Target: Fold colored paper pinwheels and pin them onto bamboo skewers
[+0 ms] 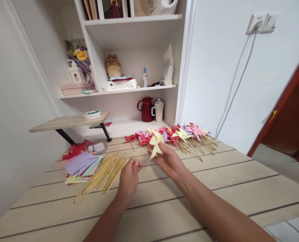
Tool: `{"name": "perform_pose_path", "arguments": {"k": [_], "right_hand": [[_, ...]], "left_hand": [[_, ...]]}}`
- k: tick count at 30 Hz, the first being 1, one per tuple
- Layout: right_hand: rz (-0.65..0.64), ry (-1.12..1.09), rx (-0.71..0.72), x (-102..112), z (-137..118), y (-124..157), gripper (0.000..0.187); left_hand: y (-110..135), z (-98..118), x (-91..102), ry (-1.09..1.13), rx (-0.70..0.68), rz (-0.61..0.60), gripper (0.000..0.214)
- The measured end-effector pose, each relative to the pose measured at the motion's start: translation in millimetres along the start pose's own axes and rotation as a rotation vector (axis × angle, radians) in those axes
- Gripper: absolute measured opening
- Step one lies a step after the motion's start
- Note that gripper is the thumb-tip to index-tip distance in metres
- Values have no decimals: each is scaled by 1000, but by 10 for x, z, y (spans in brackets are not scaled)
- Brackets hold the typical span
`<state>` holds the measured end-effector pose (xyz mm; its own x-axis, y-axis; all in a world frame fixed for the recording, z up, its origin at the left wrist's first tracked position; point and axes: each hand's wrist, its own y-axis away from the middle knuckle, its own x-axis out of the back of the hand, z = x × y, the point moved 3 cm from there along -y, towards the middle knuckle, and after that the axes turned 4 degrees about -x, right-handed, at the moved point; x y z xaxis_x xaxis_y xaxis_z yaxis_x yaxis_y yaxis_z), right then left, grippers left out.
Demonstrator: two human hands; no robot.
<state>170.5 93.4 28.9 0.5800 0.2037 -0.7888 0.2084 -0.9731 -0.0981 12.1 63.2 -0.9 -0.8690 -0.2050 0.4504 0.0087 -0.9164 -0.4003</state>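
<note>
A pale yellow paper pinwheel is held up between the thumb and fingers of my right hand. To its left, my left hand is closed with thumb and fingers pressed together; whatever they pinch is too small and blurred to name. Close beside that hand lies a loose bundle of thin wooden sticks. Behind my right hand, finished pinwheels in red, yellow, pink and purple are heaped, their sticks pointing toward me.
Left of the sticks lies a stack of coloured paper, with red paper pieces and a clear plastic container behind. A small raised shelf carries a round white tape roll. A red jug and a cup stand at the back.
</note>
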Motion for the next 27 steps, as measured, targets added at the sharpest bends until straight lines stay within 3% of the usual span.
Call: {"name": "perform_pose_path", "arguments": {"k": [3, 7, 10, 14, 17, 21, 27], "right_hand": [[-77, 167, 112, -38, -138, 55, 24], [-120, 467, 215, -61, -224, 145, 19], [-221, 854, 512, -165, -323, 260, 6], [-392, 1151, 881, -322, -366, 419, 10], [-473, 1252, 1051, -377, -344, 483, 14], [-485, 1295, 1209, -394, -359, 524, 15], [-461, 1343, 1332, -395, -393, 553, 19]], "left_hand": [[-47, 41, -54, 284, 105, 14, 26], [12, 100, -93, 366, 68, 14, 20], [72, 135, -66, 412, 26, 56, 13], [121, 158, -45, 557, 26, 72, 21], [145, 172, -51, 657, 49, 42, 33], [162, 160, -56, 706, 76, 28, 39], [157, 97, -98, 753, 71, -47, 42]]}}
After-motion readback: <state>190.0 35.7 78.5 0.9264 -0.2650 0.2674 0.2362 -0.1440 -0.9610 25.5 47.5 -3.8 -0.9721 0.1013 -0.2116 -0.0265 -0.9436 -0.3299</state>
